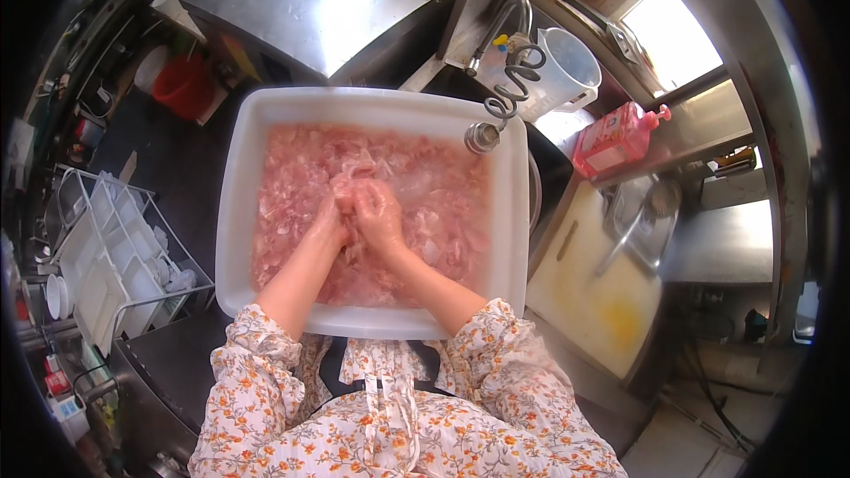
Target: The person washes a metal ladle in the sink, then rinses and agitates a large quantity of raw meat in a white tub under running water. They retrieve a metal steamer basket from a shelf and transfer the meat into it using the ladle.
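A large white plastic tub [229, 212] stands before me, holding pieces of raw pinkish meat [431, 226] in cloudy water. Near the tub's middle, my left hand [332, 209] and my right hand [377, 212] are pressed together, with meat squeezed between their fingers and palms. Some fingertips are hidden by the meat and by each other. Over the tub's back right corner hangs a metal spray head [481, 138] on a coiled hose [514, 83].
At right are a pink pump bottle [612, 139], a clear plastic jug [571, 63], a stained cutting board [597, 285] and a metal tray with a ladle [647, 212]. A wire rack [179, 245] of white containers stands left, a red bucket [182, 86] behind it.
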A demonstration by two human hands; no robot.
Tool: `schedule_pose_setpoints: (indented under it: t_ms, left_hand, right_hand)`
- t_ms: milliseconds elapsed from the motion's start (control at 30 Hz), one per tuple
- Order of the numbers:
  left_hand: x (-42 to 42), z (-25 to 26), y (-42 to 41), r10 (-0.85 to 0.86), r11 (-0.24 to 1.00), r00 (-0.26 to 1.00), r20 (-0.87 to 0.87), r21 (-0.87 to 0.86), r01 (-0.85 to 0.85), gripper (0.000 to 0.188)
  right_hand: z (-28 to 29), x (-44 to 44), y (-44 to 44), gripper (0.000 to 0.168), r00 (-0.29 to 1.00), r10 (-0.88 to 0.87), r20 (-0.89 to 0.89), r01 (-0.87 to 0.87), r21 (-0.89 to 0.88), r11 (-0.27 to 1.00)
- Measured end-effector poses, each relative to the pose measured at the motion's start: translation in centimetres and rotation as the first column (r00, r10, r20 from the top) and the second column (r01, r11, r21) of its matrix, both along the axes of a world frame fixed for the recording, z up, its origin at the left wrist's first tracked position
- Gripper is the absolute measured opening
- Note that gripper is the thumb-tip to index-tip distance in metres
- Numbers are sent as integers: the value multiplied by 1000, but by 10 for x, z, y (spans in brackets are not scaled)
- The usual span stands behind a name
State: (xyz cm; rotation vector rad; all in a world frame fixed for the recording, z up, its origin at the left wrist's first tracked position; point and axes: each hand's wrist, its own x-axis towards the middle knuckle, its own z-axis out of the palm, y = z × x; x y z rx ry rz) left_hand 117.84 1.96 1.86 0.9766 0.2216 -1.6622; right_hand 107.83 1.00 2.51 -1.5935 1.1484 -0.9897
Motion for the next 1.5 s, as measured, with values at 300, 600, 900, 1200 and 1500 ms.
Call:
schedule_pose_setpoints:
  t_ms: [300, 600, 900, 1200, 1500]
  left_hand:
    - [-2, -20, 15, 144, 986, 989, 30, -87, -141, 18]
    - [14, 33, 15, -206, 933, 174, 963, 140, 331, 21]
    - [6, 31, 30, -231, 721, -694, 682, 599, 349, 52]
    - [4, 43, 26, -383, 563, -471, 794, 605, 562, 42]
    - [31, 32, 21, -123, 829, -740, 661, 478, 290, 48]
  right_hand:
    - [17, 12, -11, 17, 986, 37, -161, -75, -233, 970]
    - [-4, -43, -65, 21, 828, -57, -558, -266, -481, 835]
    - [7, -66, -53, 45, 660, 344, -668, -474, -16, 880]
    - [12, -64, -50, 50, 473, 363, -803, -533, 67, 844]
    - [44, -88, -56, 17, 554, 66, -830, -509, -275, 816]
